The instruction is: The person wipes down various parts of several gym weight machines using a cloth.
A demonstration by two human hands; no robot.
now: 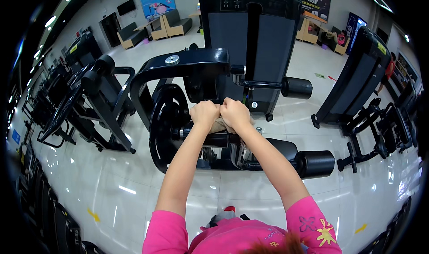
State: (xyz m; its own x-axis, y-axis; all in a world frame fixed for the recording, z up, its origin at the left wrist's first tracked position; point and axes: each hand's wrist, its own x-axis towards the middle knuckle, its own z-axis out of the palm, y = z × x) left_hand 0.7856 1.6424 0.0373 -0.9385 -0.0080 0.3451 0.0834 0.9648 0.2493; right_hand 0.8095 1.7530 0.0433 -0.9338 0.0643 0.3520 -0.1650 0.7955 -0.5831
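Both my arms reach forward over a black weight machine. My left hand is curled into a fist at the upper edge of a bunched beige cloth. Beside it, touching at the knuckles, my right hand is closed on the same cloth. Under the cloth lies a black padded bar of the machine, joined at the left to a glossy black round cam plate. Black foam rollers stick out to the right, below a second roller. My fingertips are hidden from view.
A tall grey weight-stack tower rises ahead, with a curved black frame arm before it. Other machines stand left and at right. Booth seats line the back wall. A person in red stands far right.
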